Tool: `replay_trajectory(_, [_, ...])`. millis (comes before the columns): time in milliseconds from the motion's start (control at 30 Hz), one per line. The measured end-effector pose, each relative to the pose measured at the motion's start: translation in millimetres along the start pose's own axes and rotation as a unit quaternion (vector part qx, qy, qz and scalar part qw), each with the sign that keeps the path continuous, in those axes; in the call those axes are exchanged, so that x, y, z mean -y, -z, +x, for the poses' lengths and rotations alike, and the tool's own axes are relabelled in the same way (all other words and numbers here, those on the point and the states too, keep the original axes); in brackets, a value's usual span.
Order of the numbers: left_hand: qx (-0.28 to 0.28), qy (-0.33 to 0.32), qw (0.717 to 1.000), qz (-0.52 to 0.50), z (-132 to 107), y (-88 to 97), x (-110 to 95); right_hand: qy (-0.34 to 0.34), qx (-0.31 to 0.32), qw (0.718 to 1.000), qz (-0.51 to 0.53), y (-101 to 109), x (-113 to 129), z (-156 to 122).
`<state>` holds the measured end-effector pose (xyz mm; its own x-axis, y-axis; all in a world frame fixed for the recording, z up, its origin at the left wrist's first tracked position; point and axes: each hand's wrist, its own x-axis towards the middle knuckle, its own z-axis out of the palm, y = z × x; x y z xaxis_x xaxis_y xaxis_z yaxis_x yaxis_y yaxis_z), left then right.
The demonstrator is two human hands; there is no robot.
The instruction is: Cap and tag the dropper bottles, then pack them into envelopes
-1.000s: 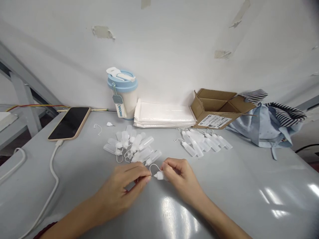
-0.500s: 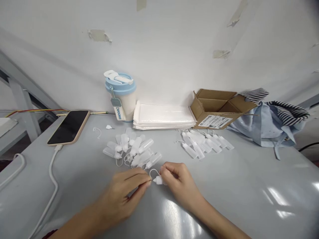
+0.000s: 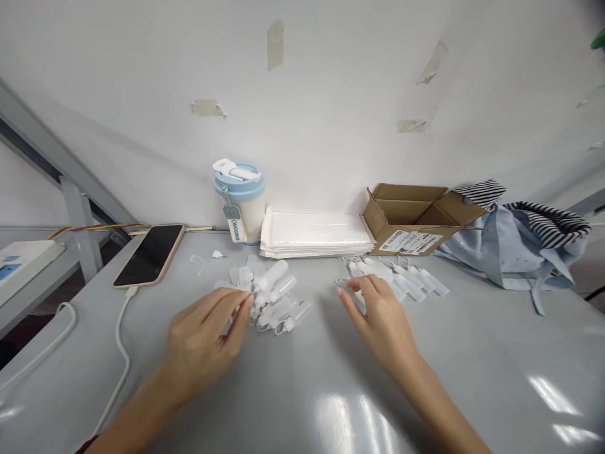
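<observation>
At the left pile of small squeeze bottles [image 3: 278, 309], my left hand [image 3: 208, 328] pinches with thumb and fingertips at the tip end of one squeeze bottle [image 3: 271, 275]. This bottle is translucent white plastic and points up and to the right; the exact grip point is partly hidden. My right hand [image 3: 380, 315] is over the near edge of the right group of squeeze bottles [image 3: 409, 280], its thumb and index finger apart, and I see nothing held. It covers some of those bottles, which lie side by side with thin cap straps at their far ends.
A loose cap strap [image 3: 197, 263] and a small white needle tip [image 3: 218, 254] lie left of the pile. Behind stand a cup [image 3: 248, 217], stacked white envelopes [image 3: 316, 233], a cardboard box [image 3: 409, 239] and a blue cloth bag [image 3: 501, 246]. A phone [image 3: 151, 255] charges by a white cable [image 3: 123, 353].
The bottle between my hands has left that spot. My left hand has moved up and left to the pile; my right hand has moved right to the other group and its fingers have parted.
</observation>
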<state>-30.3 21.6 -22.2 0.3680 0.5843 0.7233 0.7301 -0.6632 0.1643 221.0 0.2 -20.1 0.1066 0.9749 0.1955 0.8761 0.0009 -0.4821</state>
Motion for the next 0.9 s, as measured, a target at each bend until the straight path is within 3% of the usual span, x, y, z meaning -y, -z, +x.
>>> replay_trajectory(67, [0.003,0.001,0.997,0.081,-1.5,-0.8,4.1,0.002,-0.024,0.996,-0.081,0.5,-8.1,4.2])
replay_trajectory(133, [0.050,0.004,0.990,0.132,-3.4,-2.6,4.8,-0.011,-0.012,0.990,-0.137,1.3,-12.9,6.4])
replay_trajectory(267, [0.156,-0.025,0.977,0.142,-5.8,-5.0,1.0,-0.043,0.080,0.983,-0.159,3.1,-12.6,6.4])
replay_trajectory(367, [0.146,-0.018,0.983,0.111,-7.2,-4.6,-2.3,-0.048,0.141,0.981,-0.124,4.1,-8.0,5.3])
replay_trajectory(567, [0.148,0.004,0.989,0.030,-9.4,-3.8,-8.1,-0.097,0.123,0.967,-0.201,9.1,-5.5,8.0])
replay_trajectory(800, [0.167,-0.003,0.985,-0.040,-6.2,-4.0,-18.2,0.009,0.152,0.980,-0.125,-9.5,2.1,-0.2])
replay_trajectory(900, [0.170,-0.003,0.983,-0.063,-8.0,-5.5,-20.0,0.021,0.166,0.986,-0.025,-8.7,7.2,-4.7])
